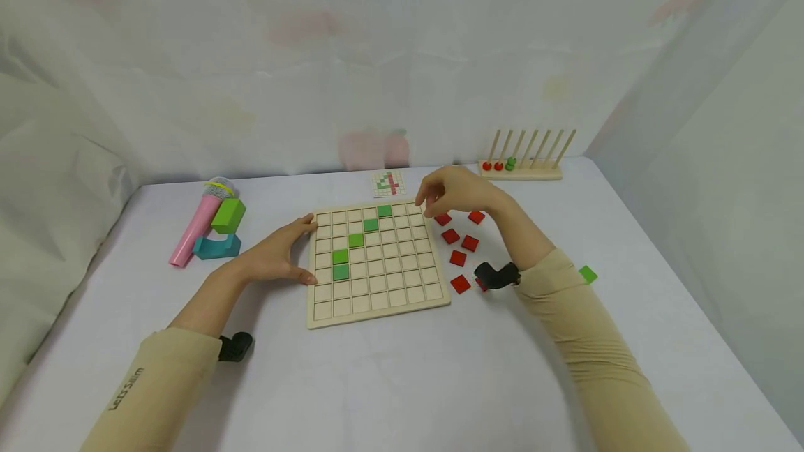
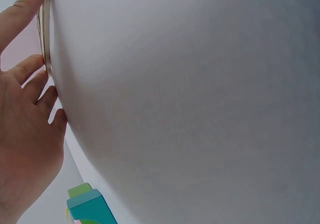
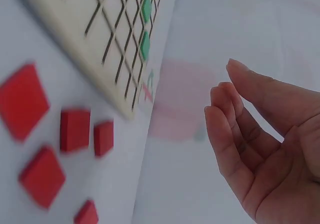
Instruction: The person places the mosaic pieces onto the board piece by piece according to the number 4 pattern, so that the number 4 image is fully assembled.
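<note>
A wooden grid board [image 1: 377, 320] lies on the table with several green tiles [image 1: 356, 240] set in its cells on a slanting line. My left hand [image 1: 276, 250] rests against the board's left edge, thumb and fingers spread. Over the board's far right corner hovers my right hand [image 1: 457, 190]; in the right wrist view the same hand [image 3: 270, 139] has loosely bent fingers with nothing between them. Several red tiles [image 1: 450, 236] are scattered right of the board, one partly hidden behind the black wrist mount. A small pattern card [image 1: 389, 184] sits beyond the board's far edge.
At the left lie a pink toy microphone [image 1: 197, 225], a green block [image 1: 229, 215] and a teal curved block [image 1: 217, 247]. A wooden peg stand [image 1: 521, 171] with red and green beads is at the back right. One green tile [image 1: 587, 274] lies beyond my right forearm.
</note>
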Tool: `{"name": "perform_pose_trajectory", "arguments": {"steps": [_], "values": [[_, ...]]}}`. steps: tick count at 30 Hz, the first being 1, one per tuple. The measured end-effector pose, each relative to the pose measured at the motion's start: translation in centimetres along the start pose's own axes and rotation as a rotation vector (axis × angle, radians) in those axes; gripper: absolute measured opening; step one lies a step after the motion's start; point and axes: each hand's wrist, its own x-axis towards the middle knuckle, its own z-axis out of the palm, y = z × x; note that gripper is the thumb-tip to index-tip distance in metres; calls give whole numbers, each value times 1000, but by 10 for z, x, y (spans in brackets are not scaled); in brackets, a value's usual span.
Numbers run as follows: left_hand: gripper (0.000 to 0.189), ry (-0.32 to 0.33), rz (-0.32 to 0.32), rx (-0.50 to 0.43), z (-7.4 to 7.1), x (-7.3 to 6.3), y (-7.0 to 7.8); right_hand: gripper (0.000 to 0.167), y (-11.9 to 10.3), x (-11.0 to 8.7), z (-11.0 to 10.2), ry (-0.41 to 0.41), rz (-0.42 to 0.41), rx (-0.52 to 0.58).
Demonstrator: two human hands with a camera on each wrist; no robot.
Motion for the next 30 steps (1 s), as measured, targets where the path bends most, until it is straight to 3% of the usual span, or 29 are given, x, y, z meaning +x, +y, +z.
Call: {"name": "perform_pose_trajectory", "arguments": {"steps": [12, 22, 30], "values": [[114, -3, -17, 19, 0, -2, -3, 26, 74, -55, -44, 80, 168, -3], [112, 0, -3, 20, 0, -3, -2, 29, 128, -112, -57, 11, 245, 19], [112, -5, -5, 20, 0, -3, -3, 28, 157, -152, -55, -26, 289, 35]]}}
